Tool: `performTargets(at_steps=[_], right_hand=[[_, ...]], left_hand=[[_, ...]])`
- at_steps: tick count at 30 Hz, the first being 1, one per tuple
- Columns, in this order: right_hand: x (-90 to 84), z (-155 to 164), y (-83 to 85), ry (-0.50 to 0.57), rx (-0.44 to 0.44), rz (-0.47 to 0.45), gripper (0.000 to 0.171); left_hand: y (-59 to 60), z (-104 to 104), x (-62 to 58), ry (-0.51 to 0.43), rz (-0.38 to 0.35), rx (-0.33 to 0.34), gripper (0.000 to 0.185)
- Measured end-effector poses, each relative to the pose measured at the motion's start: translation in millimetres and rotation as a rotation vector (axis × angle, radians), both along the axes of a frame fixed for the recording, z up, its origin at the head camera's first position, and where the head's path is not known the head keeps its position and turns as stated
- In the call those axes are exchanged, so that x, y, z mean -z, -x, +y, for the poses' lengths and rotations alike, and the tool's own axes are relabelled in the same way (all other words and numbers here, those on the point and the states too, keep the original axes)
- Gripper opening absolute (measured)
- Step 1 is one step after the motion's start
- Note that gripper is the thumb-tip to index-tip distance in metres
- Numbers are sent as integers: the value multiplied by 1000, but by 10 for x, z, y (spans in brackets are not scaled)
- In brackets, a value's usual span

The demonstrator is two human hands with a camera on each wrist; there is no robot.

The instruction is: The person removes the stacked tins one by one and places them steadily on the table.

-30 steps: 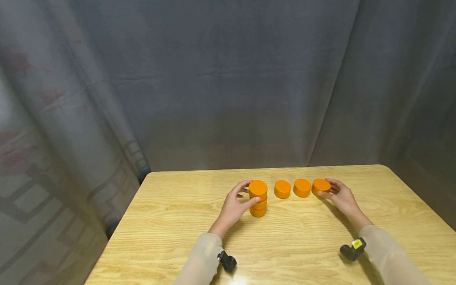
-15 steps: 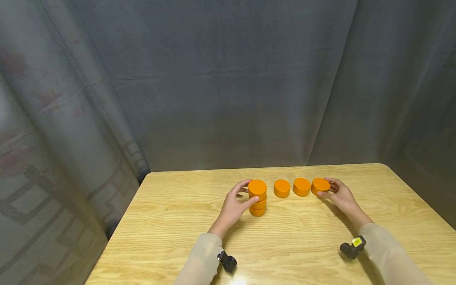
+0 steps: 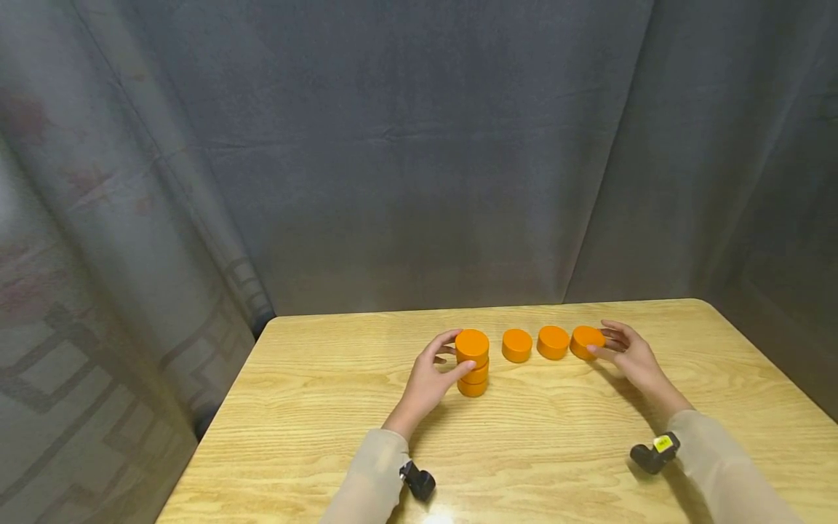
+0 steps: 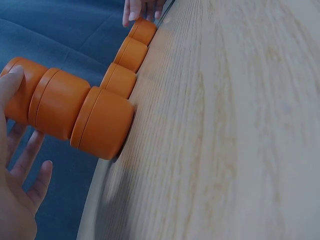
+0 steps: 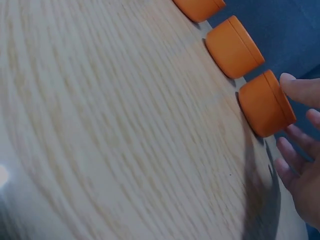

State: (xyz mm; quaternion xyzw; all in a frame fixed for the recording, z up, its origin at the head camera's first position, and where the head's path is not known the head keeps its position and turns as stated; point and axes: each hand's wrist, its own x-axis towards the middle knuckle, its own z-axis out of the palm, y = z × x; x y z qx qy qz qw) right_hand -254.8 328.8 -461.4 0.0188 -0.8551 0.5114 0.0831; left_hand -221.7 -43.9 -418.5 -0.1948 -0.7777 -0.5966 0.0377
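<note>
By the left hand (image 3: 428,378), the top container (image 3: 472,343) of an upright stack (image 3: 481,374) of three round orange containers is pinched between thumb and fingers. The right hand (image 3: 638,362) is held loosely spread, its thumb at the rightmost container (image 3: 586,340); whether that is touched cannot be told. Leftward from it, the middle container (image 3: 553,342) and left container (image 3: 517,345) are lined up, farther than the stack. All are supported by a wood-grained table (image 3: 314,415), backed by grey curtains (image 3: 419,160).
</note>
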Motion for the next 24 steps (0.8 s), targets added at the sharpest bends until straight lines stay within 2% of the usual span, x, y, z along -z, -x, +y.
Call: performTargets(at_steps=[7,14,15,24], right_hand=[[-74,-19,-37,-47,23,56,67],[-135,-81,-70,-113,62,86,64],[-148,-95,-78,-115,65,90,63],[-282,-266,-157,-96,51,205,56]], left_hand=[[6,-1,-2,4,-3,-3,51],[226,18,327,18,-5,-23,56],[234,15,344,19,-3,-22,56],[228,3,373,50,34,-27,56]])
